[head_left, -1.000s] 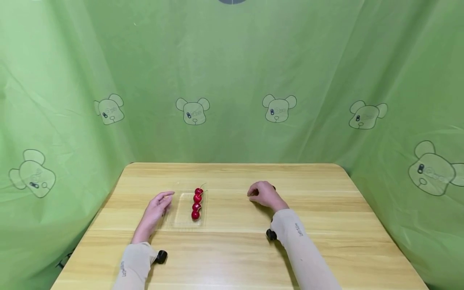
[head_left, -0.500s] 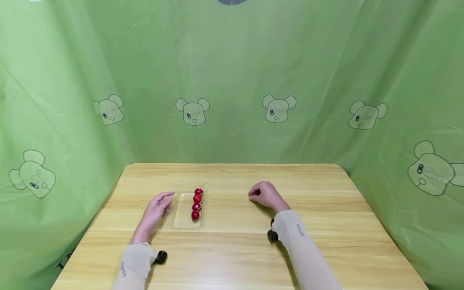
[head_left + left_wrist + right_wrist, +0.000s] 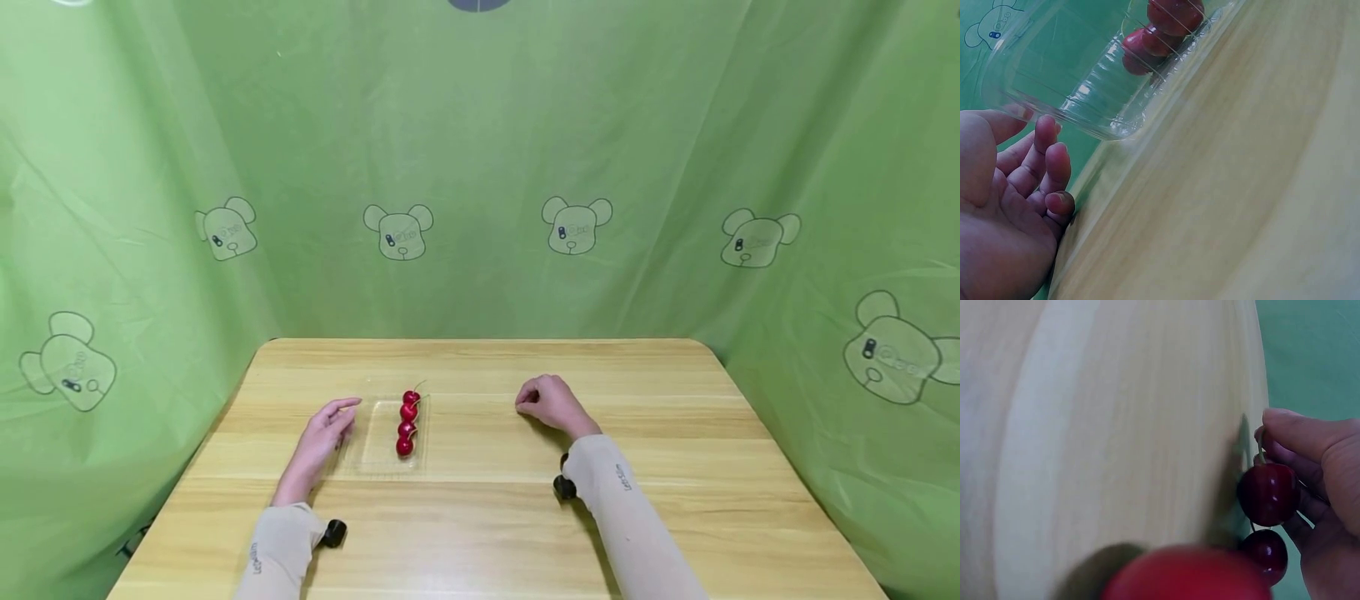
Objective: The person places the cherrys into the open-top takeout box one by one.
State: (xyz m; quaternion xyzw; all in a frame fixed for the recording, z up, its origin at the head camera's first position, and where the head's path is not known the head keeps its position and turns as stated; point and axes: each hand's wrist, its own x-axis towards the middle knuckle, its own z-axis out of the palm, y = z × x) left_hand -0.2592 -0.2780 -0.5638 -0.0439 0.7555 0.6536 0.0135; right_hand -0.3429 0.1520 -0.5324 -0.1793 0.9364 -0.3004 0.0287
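In the head view my left hand (image 3: 322, 433) is beside the left edge of a clear plastic container (image 3: 382, 468), its fingers loosely bent. The left wrist view has one fingertip showing through the container's edge (image 3: 1054, 115); contact is hard to tell. Several red cherries (image 3: 406, 429) with stems lie in a row along the container's right side. Over to the right, my right hand (image 3: 553, 404) is low over the table. Its thumb and finger pinch the stem of a dark red cherry (image 3: 1269, 494), seen in the right wrist view. Just below hangs or lies another cherry (image 3: 1266, 553).
A blurred red round thing (image 3: 1188, 578) fills the bottom of the right wrist view, close to the camera. The wooden table (image 3: 465, 533) has rounded far corners. Green curtain (image 3: 480, 150) with bear heads surrounds it. Black cameras (image 3: 334, 533) sit at the wrists.
My right hand has shifted very slightly to the right. The left hand, container and cherries in it stay where they were.
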